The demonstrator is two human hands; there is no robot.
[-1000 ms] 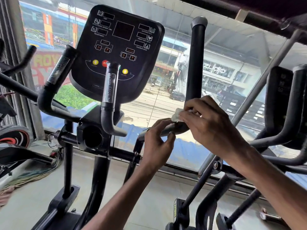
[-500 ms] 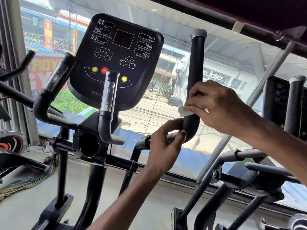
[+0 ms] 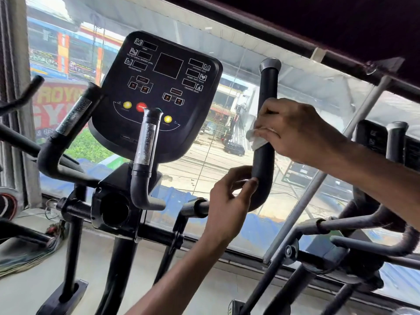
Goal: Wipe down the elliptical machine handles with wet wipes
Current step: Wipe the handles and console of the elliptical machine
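Currently the lower bend of the black upright handle (image 3: 268, 87) is gripped by the left hand (image 3: 227, 201), fingers curled round the tube. Higher up, mid-shaft, a white wet wipe (image 3: 258, 138) is held pressed on the handle by the right hand (image 3: 295, 130), fingers wrapped round wipe and tube. Grey end cap is left uncovered above. Console (image 3: 159, 94) is seen further left, display dark, window (image 3: 238, 64) behind
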